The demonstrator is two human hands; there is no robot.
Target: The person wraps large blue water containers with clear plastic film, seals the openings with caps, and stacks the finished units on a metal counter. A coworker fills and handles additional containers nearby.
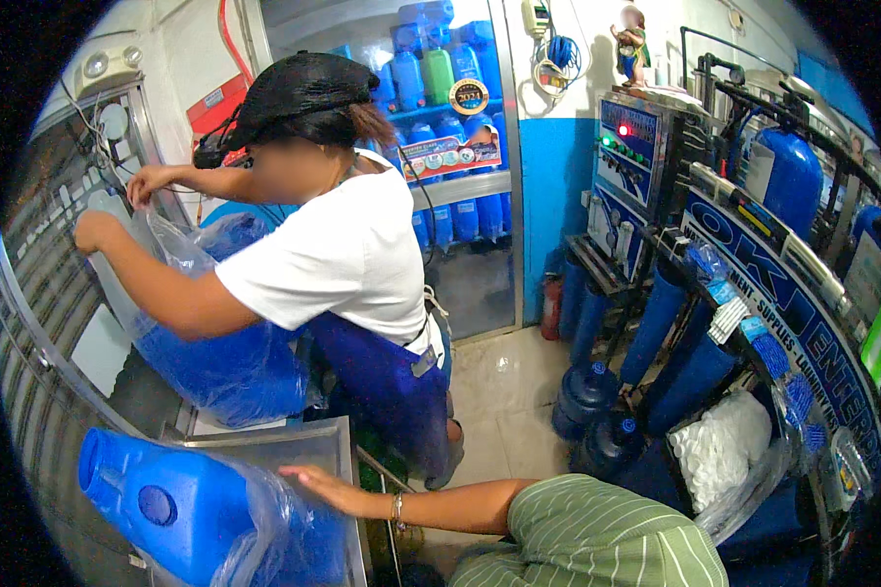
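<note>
My right hand, with fingers stretched and apart, reaches from a green striped sleeve to the clear plastic bag around a blue water container. The container lies tilted on a steel-rimmed counter at the lower left, its capped opening facing up. My fingertips are at the bag's loose film; whether they press on it I cannot tell. My left hand is not in view. Beyond the counter, a co-worker in a white shirt leans left, both hands gripping clear plastic over another blue container.
Filter housings and dark blue jugs stand on the right, below a control panel. A white bundle lies nearer. Behind are a glass door with several stored containers and a red extinguisher. A shutter borders the left.
</note>
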